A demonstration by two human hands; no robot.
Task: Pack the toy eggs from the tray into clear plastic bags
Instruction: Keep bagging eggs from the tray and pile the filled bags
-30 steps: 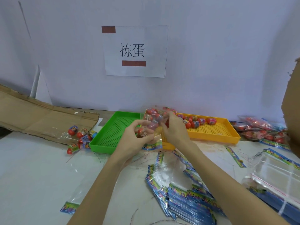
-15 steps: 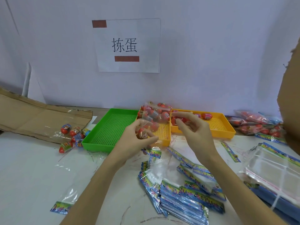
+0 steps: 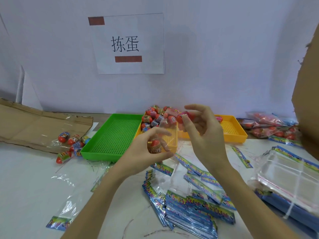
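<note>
Left hand (image 3: pixel 146 152), fingers curled, grips a clear plastic bag (image 3: pixel 164 135) with one red egg (image 3: pixel 154 145) inside, above the yellow tray's (image 3: pixel 231 135) near edge; right hand (image 3: pixel 202 128) pinches a second glossy red egg (image 3: pixel 180 118) just above the bag's mouth. Tray: perforated plastic, holding a heap of eggs (image 3: pixel 153 118); green tray (image 3: pixel 112 135) beside it; flat bags (image 3: pixel 189 204) stacked on the white bench (image 3: pixel 34 187).
</note>
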